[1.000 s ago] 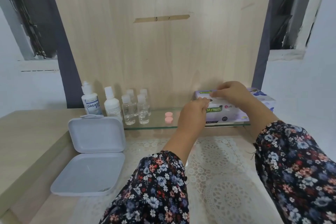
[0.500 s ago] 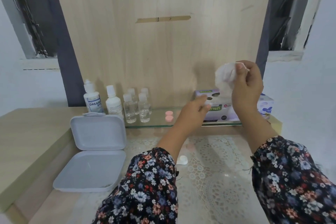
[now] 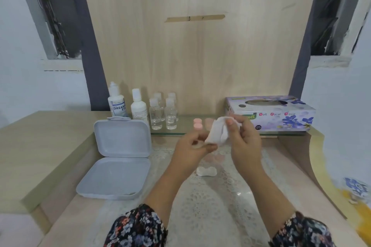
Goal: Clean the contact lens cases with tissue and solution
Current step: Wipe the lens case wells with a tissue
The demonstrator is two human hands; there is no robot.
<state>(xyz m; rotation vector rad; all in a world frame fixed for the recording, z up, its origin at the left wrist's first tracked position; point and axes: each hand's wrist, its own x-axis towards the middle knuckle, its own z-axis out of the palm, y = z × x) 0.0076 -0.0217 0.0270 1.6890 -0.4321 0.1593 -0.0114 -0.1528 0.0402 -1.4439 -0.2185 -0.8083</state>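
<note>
Pinching a white tissue (image 3: 217, 133) together, the left hand (image 3: 192, 151) grasps its lower end, the right hand (image 3: 244, 140) its top. At 1 o'clock the tissue box (image 3: 271, 114) reads "Soft Facial Tissue"; at 10 o'clock a solution bottle (image 3: 117, 101) reads "DREAM EYE", partly cut off. The white lens case (image 3: 206, 171) lies open at 6 o'clock below the hands.

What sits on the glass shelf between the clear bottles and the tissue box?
In the head view, two pink caps lie between the clear bottles and the tissue box; the held tissue hides part of that stretch.
</note>
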